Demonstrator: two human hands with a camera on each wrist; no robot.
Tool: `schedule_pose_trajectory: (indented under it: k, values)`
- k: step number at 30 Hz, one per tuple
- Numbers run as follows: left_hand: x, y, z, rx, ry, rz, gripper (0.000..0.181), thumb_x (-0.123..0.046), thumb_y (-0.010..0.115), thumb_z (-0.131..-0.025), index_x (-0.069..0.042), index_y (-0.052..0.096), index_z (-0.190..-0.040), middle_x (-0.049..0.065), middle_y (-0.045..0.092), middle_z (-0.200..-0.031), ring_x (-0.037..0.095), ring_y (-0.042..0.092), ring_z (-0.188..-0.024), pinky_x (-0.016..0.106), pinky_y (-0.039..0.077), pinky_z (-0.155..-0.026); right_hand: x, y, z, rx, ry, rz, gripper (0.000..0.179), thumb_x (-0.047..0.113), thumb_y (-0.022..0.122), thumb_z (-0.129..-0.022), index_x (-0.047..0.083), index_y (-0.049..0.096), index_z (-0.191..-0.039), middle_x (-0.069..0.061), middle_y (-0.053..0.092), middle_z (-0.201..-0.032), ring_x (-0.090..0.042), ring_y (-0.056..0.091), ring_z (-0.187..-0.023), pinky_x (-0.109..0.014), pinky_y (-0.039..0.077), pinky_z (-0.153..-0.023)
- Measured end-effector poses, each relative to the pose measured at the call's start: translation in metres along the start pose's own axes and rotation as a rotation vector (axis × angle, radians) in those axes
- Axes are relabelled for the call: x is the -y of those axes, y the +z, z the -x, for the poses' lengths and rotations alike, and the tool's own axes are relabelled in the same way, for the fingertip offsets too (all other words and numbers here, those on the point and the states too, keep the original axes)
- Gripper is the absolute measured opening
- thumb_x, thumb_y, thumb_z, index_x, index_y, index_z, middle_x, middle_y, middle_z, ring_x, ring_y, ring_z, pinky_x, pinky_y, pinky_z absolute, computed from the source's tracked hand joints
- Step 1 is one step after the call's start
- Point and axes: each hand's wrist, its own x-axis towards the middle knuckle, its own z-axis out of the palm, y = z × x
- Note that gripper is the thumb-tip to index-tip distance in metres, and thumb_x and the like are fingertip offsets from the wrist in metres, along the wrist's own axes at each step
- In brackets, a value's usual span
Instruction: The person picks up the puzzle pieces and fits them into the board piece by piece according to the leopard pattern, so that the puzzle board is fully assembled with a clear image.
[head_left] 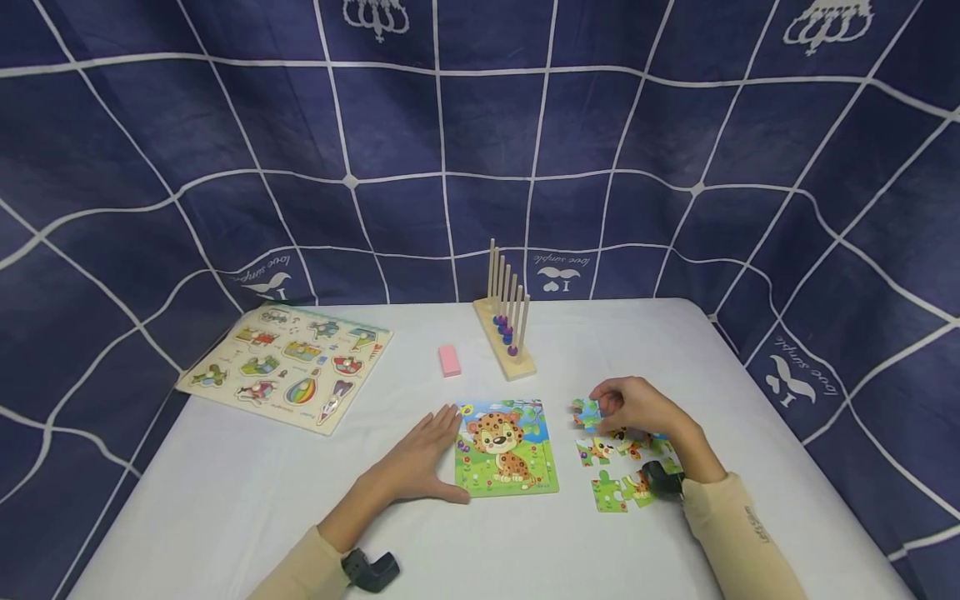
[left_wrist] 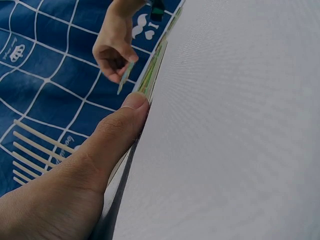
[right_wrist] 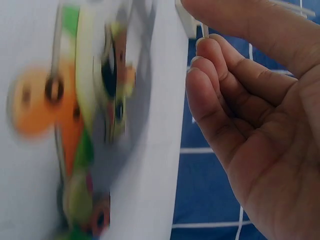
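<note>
A square leopard picture puzzle [head_left: 504, 454] lies flat on the white table. My left hand [head_left: 412, 460] rests at its left edge, fingers spread and straight, the thumb near the lower left corner. To the right of the picture, my right hand [head_left: 639, 407] pinches a blue-green puzzle piece [head_left: 587, 413] between thumb and fingers. In the left wrist view the held puzzle piece [left_wrist: 126, 77] is tilted on edge, off the table. Several loose puzzle pieces [head_left: 609, 492] lie below and beside the right hand, some partly hidden by its wrist.
A wooden peg stand [head_left: 517, 365] with upright rods and small dark beads stands behind the picture. A pink block [head_left: 449, 361] lies to its left. At the far left is a knobbed picture board [head_left: 300, 354]. A blue grid-patterned curtain [head_left: 480, 125] hangs behind the table.
</note>
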Motion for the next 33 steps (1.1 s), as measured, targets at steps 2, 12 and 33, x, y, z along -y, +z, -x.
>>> schedule_pose_trajectory:
  k: [2, 12, 33]
  values:
    - [0.000, 0.000, 0.000, 0.002, -0.001, -0.003, 0.129, -0.086, 0.061, -0.064, -0.002, 0.020, -0.154, 0.013, 0.013, -0.164, 0.024, 0.012, -0.153, 0.043, 0.014, -0.125, 0.005, 0.004, -0.003, 0.013, -0.007, -0.011, 0.045, 0.013, 0.088, -0.067, 0.002, 0.068, -0.105, -0.003, 0.063, -0.084, -0.016, 0.056, -0.077, -0.022, 0.052, -0.065]
    - [0.001, 0.000, 0.001, 0.009, -0.007, 0.000, 0.129, -0.086, 0.060, -0.064, -0.003, 0.020, -0.154, 0.013, 0.013, -0.164, 0.024, 0.012, -0.153, 0.042, 0.014, -0.126, 0.023, 0.026, -0.021, 0.050, -0.057, -0.007, 0.042, 0.011, 0.087, -0.066, 0.004, 0.068, -0.102, -0.001, 0.063, -0.081, -0.014, 0.057, -0.074, -0.022, 0.052, -0.064]
    - [0.000, 0.000, 0.001, 0.003, -0.007, 0.001, 0.130, -0.087, 0.060, -0.064, -0.003, 0.020, -0.155, 0.012, 0.013, -0.164, 0.023, 0.012, -0.153, 0.042, 0.014, -0.126, 0.052, 0.055, -0.045, 0.096, -0.087, 0.063, 0.039, 0.007, 0.086, -0.065, 0.004, 0.069, -0.100, 0.002, 0.063, -0.077, -0.010, 0.055, -0.070, -0.020, 0.050, -0.062]
